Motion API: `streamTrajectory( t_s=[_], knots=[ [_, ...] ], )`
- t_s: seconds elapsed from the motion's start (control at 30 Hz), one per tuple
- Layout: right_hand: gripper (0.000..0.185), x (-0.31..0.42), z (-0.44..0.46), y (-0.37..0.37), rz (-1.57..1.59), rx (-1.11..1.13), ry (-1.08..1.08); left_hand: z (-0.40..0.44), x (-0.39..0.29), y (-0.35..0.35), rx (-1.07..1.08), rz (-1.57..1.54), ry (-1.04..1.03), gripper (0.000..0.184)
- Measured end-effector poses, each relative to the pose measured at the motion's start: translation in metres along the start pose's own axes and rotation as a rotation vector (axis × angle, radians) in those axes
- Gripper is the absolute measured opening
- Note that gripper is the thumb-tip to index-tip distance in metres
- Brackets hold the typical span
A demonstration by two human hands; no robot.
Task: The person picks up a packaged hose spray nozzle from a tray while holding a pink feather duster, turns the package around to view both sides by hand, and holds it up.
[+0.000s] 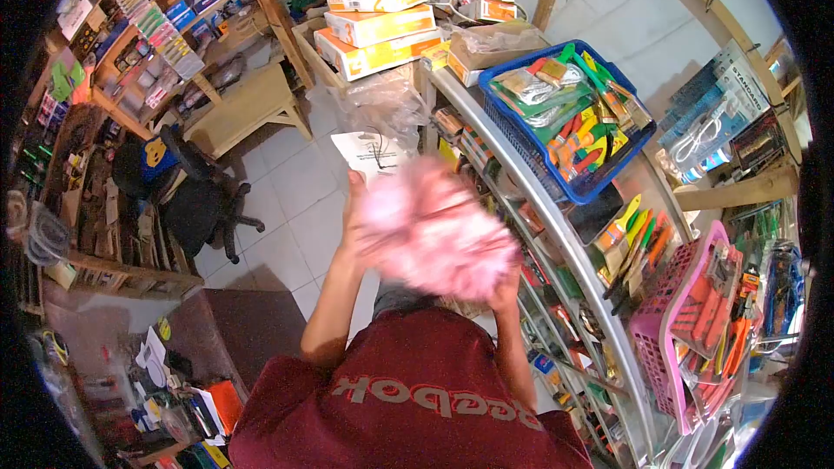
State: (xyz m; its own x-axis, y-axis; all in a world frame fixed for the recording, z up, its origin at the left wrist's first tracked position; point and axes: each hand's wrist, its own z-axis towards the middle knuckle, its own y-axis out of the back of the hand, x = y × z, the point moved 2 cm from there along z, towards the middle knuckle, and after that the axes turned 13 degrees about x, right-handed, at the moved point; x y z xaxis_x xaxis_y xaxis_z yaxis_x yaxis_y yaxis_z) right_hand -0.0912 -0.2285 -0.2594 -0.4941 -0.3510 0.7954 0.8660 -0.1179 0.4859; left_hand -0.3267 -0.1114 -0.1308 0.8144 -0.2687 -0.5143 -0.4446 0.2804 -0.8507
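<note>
A crumpled pink and white cloth point(447, 239), smeared by motion, is held up in front of my chest. My left hand point(354, 213) is at its left side, with the thumb against the lower edge of a white card point(369, 152). The card carries small print and a thin black tie or cord; the cloth hides most of my left fingers. On the right, my right hand point(504, 287) grips the lower edge of the cloth, its fingers partly hidden and blurred.
A glass display counter point(556, 226) curves along my right. On it stand a blue basket point(569, 187) of paintbrushes and a pink basket point(669, 373) of tools. Orange and white boxes point(378, 26) are stacked ahead. To the left are an office chair point(204, 208) and a wooden bench point(243, 108).
</note>
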Motion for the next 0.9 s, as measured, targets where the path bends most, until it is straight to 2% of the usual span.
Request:
streamTrajectory(
  t_s=[0.03,0.07,0.1,0.17,0.27,0.33,0.37,0.4,0.43,0.47,0.57,0.6,0.7,0.9],
  knots=[
    [0.039,0.020,0.013,0.010,0.031,-0.007,-0.045,-0.002,-0.003,0.002,0.003,-0.040,0.037,0.072],
    [0.025,0.052,0.032,0.021,-0.114,-0.012,0.057,-0.003,-0.005,0.005,0.004,-0.062,0.069,0.072],
    [0.026,0.046,0.026,0.021,-0.226,0.119,-0.070,-0.004,-0.006,0.006,0.006,-0.075,0.094,0.072],
    [0.028,0.025,0.021,0.009,-0.273,0.147,-0.056,-0.005,-0.005,0.005,0.000,-0.083,0.132,0.072],
    [0.029,0.006,0.025,-0.002,0.093,-0.032,0.036,-0.004,0.000,-0.008,-0.029,-0.055,0.163,0.073],
    [0.032,-0.068,-0.012,-0.027,0.204,-0.065,-0.010,-0.003,-0.003,-0.021,-0.013,-0.054,0.184,0.073],
    [0.038,-0.074,-0.018,-0.029,0.284,-0.061,-0.056,-0.004,-0.006,-0.028,0.019,-0.062,0.204,0.073],
    [0.045,-0.080,-0.024,-0.032,0.365,-0.062,-0.103,-0.003,-0.007,-0.027,-0.004,-0.050,0.155,0.071],
    [0.046,-0.085,-0.033,-0.038,0.585,-0.113,-0.113,-0.002,-0.007,-0.026,-0.029,-0.037,0.110,0.070],
    [0.046,-0.080,-0.036,-0.040,0.615,-0.112,-0.129,-0.002,-0.008,-0.025,-0.055,-0.025,0.071,0.068],
    [0.045,-0.067,-0.033,-0.042,0.543,-0.059,-0.131,-0.004,-0.008,-0.009,0.191,-0.247,0.102,0.060],
    [0.045,-0.062,-0.029,-0.041,0.513,-0.042,-0.126,-0.005,-0.007,-0.012,0.148,-0.280,0.085,0.051],
    [0.044,-0.048,-0.019,-0.039,0.458,-0.005,-0.116,-0.006,0.003,0.003,0.044,-0.227,0.091,0.048],
    [0.043,-0.041,-0.031,-0.040,0.450,0.038,-0.131,-0.008,0.016,0.014,0.060,-0.131,0.176,0.045]
  ],
)
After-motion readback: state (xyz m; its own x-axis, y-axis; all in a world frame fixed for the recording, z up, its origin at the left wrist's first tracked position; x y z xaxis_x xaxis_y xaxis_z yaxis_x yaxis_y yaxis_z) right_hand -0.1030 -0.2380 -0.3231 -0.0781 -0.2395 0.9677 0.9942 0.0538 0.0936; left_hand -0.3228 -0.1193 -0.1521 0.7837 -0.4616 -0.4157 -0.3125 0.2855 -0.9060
